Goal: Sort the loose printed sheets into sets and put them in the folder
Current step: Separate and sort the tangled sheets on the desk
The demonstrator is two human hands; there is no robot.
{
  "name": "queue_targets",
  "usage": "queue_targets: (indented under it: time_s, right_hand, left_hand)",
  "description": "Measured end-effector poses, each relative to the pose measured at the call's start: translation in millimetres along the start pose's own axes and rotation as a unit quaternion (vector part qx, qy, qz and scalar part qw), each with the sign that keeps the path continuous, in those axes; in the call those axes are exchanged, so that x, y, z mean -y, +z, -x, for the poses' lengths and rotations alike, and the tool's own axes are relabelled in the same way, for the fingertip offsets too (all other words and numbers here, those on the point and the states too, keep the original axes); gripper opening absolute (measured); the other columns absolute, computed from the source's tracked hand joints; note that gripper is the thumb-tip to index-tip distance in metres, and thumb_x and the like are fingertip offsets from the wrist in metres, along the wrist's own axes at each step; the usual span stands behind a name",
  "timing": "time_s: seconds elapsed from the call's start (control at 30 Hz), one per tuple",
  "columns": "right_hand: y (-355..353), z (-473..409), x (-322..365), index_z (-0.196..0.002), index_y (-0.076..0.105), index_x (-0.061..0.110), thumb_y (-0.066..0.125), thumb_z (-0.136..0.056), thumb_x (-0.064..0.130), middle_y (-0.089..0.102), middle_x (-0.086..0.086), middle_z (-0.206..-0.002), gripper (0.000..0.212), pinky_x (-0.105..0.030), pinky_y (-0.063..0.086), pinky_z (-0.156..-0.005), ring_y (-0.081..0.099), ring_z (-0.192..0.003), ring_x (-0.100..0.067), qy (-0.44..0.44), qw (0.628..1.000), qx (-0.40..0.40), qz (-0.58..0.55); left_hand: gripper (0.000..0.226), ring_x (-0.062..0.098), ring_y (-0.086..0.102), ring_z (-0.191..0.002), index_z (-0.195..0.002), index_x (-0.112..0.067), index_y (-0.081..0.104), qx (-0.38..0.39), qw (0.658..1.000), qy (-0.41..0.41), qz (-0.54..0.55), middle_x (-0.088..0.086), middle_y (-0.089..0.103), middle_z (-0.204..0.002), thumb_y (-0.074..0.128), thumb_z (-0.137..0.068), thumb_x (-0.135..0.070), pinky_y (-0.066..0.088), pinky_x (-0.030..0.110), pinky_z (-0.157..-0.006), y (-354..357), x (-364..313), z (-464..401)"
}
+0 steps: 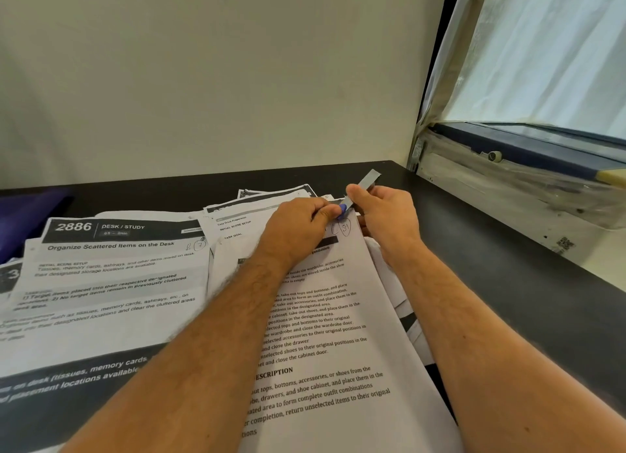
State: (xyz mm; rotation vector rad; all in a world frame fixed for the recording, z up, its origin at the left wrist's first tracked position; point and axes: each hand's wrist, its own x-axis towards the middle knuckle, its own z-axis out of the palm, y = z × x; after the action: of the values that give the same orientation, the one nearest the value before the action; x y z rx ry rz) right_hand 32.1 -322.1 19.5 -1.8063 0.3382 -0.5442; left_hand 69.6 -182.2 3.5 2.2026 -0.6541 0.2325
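— What did the surface look like?

— A dark worktop (491, 249), pushed against a plain pale wall (220, 79) at its far edge. A window (542, 52) with white covering ran along its right edge, with a dark frame and a taped, plastic-wrapped sill (508, 174) below it.

— And the printed sheets?

— They were spread in overlapping layers over the left and middle of the worktop. A sheet headed "2886 Desk / Study" (118, 266) lay toward the left edge. A stack of text pages (332, 351) sat in the middle, reaching the near edge. More sheets (274, 191) poked out behind it toward the far edge.

— What were the hands doing?

— Both met at the top right corner of the stack. The left hand (301, 222) had its fingers curled, pinching a small blue piece (342, 210) at that corner. The right hand (386, 215) pinched a thin grey strip (364, 185) that stuck up toward the far edge.

— Any folder?

— Something dark purple (30, 215) lay at the far left corner; whether it was the folder I couldn't tell.
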Motion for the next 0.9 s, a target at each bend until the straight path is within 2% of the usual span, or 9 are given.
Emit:
queue_targets:
  time_s: [0.2,0.3,0.37,0.4,0.47,0.53,0.67,0.8,0.9]
  right_hand:
    - [-1.9,-1.9,8.3,-0.100,0.065,0.016,0.062,-0.096,0.037,0.074,-0.006,-0.089,0.022,-0.038,0.063,-0.072,0.076,-0.071,-0.023,0.125,0.980,0.006,-0.156]
    - [-8.4,-7.4,8.9,-0.095,0.062,0.017,0.060,-0.097,0.038,0.072,-0.005,-0.088,0.021,-0.031,0.063,-0.067,0.075,-0.072,-0.022,0.135,0.973,-0.041,-0.181]
    - [-19.2,-12.0,0.0,-0.093,0.062,0.016,0.056,-0.100,0.039,0.069,-0.002,-0.089,0.025,-0.021,0.058,-0.061,0.069,-0.072,-0.017,0.053,0.995,-0.090,-0.002]
    - [-25.1,-14.0,-5.4,-0.096,0.062,0.015,0.054,-0.100,0.040,0.069,0.000,-0.092,0.027,-0.022,0.053,-0.060,0.066,-0.072,-0.015,-0.006,0.988,-0.106,0.115]
    - [-34.7,-17.3,-15.7,-0.101,0.062,0.014,0.051,-0.101,0.042,0.067,0.001,-0.090,0.030,-0.025,0.045,-0.058,0.063,-0.073,-0.015,-0.060,0.951,-0.096,0.289]
    - [-37.8,-21.5,-24.1,-0.101,0.063,0.013,0.051,-0.100,0.043,0.064,-0.002,-0.082,0.032,-0.030,0.046,-0.061,0.061,-0.073,-0.018,-0.030,0.917,-0.060,0.392]
    - [-35.2,-23.2,-28.9,-0.108,0.065,0.016,0.057,-0.096,0.046,0.065,-0.008,-0.095,0.033,-0.048,0.054,-0.087,0.061,-0.092,-0.027,0.024,0.884,-0.019,0.466]
    - [-33.0,-23.3,-31.0,-0.109,0.068,0.018,0.062,-0.093,0.041,0.065,-0.008,-0.099,0.029,-0.051,0.052,-0.092,0.060,-0.097,-0.029,0.030,0.880,0.005,0.474]
    - [-33.2,-20.3,-30.0,-0.113,0.068,0.018,0.062,-0.094,0.039,0.065,-0.009,-0.107,0.029,-0.051,0.050,-0.096,0.057,-0.105,-0.031,0.036,0.879,0.016,0.475]
  left_hand:
    - [0.047,0.019,0.070,-0.076,-0.096,-0.012,0.070,-0.024,0.998,-0.023,0.053,0.004,0.072,-0.085,0.040,-0.103,-0.047,0.057,0.029,-0.070,2.1,3.2,3.2]
    - [0.036,0.016,0.071,-0.084,-0.110,-0.019,0.071,-0.017,0.999,-0.015,0.040,0.000,0.073,-0.097,0.045,-0.103,-0.043,0.059,0.027,-0.077,2.0,4.0,4.6]
    - [0.029,0.016,0.069,-0.093,-0.118,-0.021,0.069,-0.018,1.000,-0.001,0.024,-0.002,0.072,-0.106,0.052,-0.102,-0.037,0.059,0.028,-0.084,2.4,4.8,4.6]
    - [0.027,0.015,0.069,-0.094,-0.118,-0.022,0.069,-0.021,0.999,0.004,0.024,-0.002,0.072,-0.108,0.055,-0.100,-0.036,0.059,0.029,-0.086,2.6,5.0,4.7]
    - [0.024,0.015,0.070,-0.092,-0.114,-0.022,0.071,-0.028,0.999,0.009,0.039,-0.003,0.072,-0.105,0.059,-0.099,-0.036,0.059,0.031,-0.085,2.1,4.7,5.5]
    - [0.024,0.014,0.072,-0.087,-0.109,-0.021,0.071,-0.029,0.998,0.009,0.051,-0.004,0.073,-0.101,0.061,-0.097,-0.039,0.061,0.031,-0.082,1.7,3.9,6.1]
    - [0.024,0.013,0.072,-0.087,-0.105,-0.021,0.071,-0.035,0.998,0.018,0.039,-0.003,0.074,-0.100,0.062,-0.096,-0.042,0.060,0.030,-0.082,2.3,3.1,5.6]
    - [0.024,0.012,0.071,-0.086,-0.103,-0.022,0.071,-0.032,0.999,0.020,0.037,-0.005,0.073,-0.099,0.061,-0.096,-0.042,0.060,0.028,-0.081,2.9,2.2,5.4]
    - [0.018,0.014,0.069,-0.088,-0.107,-0.022,0.070,-0.035,0.999,0.018,0.036,-0.003,0.072,-0.102,0.057,-0.100,-0.032,0.060,0.030,-0.080,3.5,2.6,6.1]
